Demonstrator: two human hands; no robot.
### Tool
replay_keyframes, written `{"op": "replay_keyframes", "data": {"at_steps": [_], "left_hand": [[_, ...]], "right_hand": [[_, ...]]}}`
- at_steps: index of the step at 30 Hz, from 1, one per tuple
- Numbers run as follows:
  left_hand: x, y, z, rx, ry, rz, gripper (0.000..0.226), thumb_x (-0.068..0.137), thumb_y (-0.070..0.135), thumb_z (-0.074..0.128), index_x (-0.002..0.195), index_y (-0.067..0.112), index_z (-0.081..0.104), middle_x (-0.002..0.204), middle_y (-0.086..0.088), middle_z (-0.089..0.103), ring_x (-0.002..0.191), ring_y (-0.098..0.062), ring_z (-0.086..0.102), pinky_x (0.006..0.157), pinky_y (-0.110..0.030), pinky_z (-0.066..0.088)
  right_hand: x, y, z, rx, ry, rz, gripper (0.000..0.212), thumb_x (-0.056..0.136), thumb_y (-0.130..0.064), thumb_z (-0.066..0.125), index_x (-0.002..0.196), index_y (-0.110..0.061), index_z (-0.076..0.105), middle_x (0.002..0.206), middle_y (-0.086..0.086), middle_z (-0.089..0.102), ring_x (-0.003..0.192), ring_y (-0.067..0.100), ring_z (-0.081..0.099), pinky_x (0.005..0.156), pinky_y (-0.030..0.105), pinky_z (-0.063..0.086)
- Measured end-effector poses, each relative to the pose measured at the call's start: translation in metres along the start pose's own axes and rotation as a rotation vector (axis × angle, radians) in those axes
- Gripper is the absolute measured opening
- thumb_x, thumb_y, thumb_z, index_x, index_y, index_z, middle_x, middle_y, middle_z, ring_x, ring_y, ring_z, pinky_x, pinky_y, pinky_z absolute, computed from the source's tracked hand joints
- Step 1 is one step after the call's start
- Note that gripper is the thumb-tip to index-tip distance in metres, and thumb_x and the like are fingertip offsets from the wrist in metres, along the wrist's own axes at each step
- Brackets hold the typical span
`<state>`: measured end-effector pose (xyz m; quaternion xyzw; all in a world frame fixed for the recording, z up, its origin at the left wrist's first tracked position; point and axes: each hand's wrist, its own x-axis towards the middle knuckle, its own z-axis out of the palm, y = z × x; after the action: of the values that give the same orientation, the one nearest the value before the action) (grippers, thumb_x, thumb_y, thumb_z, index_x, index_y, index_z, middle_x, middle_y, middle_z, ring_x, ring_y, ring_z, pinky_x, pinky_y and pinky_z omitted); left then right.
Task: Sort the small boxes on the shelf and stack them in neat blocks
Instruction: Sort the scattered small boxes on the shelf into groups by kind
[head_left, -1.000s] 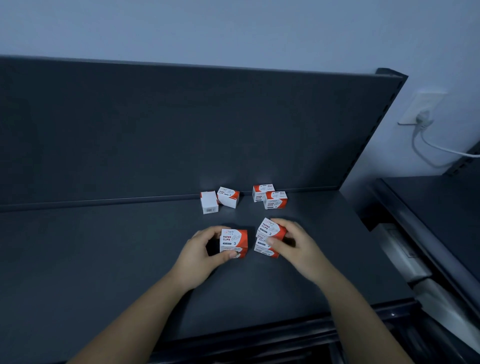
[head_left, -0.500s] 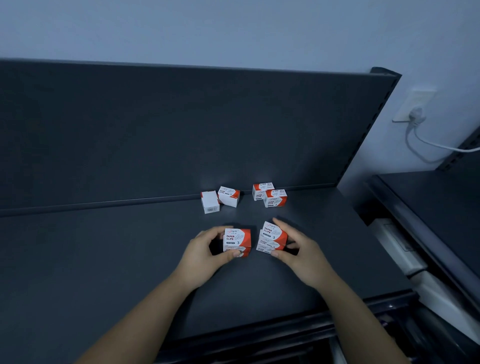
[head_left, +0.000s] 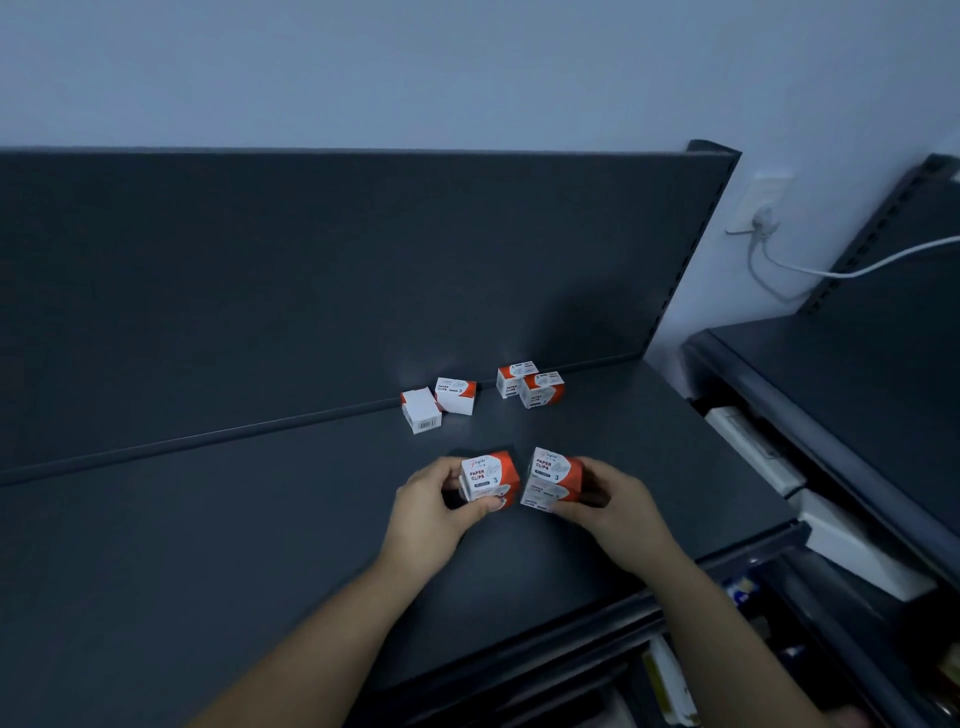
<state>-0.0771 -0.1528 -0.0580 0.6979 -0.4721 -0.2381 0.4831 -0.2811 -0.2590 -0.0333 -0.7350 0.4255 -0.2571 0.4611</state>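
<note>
Mid-shelf (head_left: 260, 545), left hand (head_left: 431, 506) grips left stack (head_left: 491, 478), right hand (head_left: 618, 501) right stack (head_left: 550, 480), apart.

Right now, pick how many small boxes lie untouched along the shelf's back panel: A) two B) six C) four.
C: a white-faced box, the box beside it and a pair further right lie there. The left hand grips the front-left boxes, and the right hand grips the front-right boxes.

hidden: right hand (head_left: 610, 501) covers far side of right box stack (head_left: 550, 478) | too small: print on back boxes (head_left: 543, 389) | blurry, cut off: things (head_left: 670, 680) under shelf (head_left: 260, 519)
</note>
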Motion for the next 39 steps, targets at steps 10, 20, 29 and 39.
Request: {"op": "replay_keyframes", "data": {"at_steps": [10, 20, 29, 39], "left_hand": [[-0.024, 0.005, -0.049, 0.1, -0.006, 0.205, 0.042, 0.065, 0.038, 0.087, 0.104, 0.036, 0.071, 0.091, 0.028, 0.067, 0.093, 0.004, 0.06, 0.079, -0.003, 0.038], [-0.076, 0.007, -0.104, 0.052, 0.058, 0.175, 0.046, 0.066, 0.028, 0.088, 0.104, 0.041, 0.067, 0.097, 0.022, 0.069, 0.092, 0.006, 0.062, 0.081, -0.004, 0.042], [-0.166, 0.021, -0.136, 0.091, 0.079, 0.133, 0.048, 0.064, 0.028, 0.089, 0.103, 0.042, 0.066, 0.097, 0.023, 0.068, 0.092, 0.008, 0.062, 0.08, -0.002, 0.04], [-0.263, 0.015, -0.198, 0.096, 0.172, 0.023, 0.047, 0.064, 0.026, 0.089, 0.103, 0.038, 0.065, 0.099, 0.024, 0.067, 0.091, 0.014, 0.06, 0.077, 0.002, 0.038]], "right_hand": [[-0.052, -0.025, 0.024, 0.044, 0.111, -0.043, 0.046, 0.075, 0.001, 0.08, 0.105, -0.031, 0.067, 0.102, -0.015, 0.074, 0.097, 0.005, 0.069, 0.086, 0.017, 0.051], [-0.091, -0.073, 0.054, 0.072, 0.02, -0.126, 0.044, 0.078, -0.002, 0.078, 0.103, -0.036, 0.067, 0.1, -0.016, 0.074, 0.096, 0.003, 0.068, 0.083, 0.015, 0.05], [-0.165, -0.09, 0.083, 0.103, -0.017, -0.173, 0.047, 0.077, 0.001, 0.078, 0.104, -0.035, 0.067, 0.1, -0.016, 0.074, 0.095, 0.002, 0.069, 0.084, 0.016, 0.051], [-0.232, -0.115, 0.137, 0.161, -0.081, -0.16, 0.049, 0.078, 0.004, 0.075, 0.103, -0.036, 0.066, 0.099, -0.017, 0.074, 0.095, 0.002, 0.069, 0.083, 0.014, 0.05]]}}
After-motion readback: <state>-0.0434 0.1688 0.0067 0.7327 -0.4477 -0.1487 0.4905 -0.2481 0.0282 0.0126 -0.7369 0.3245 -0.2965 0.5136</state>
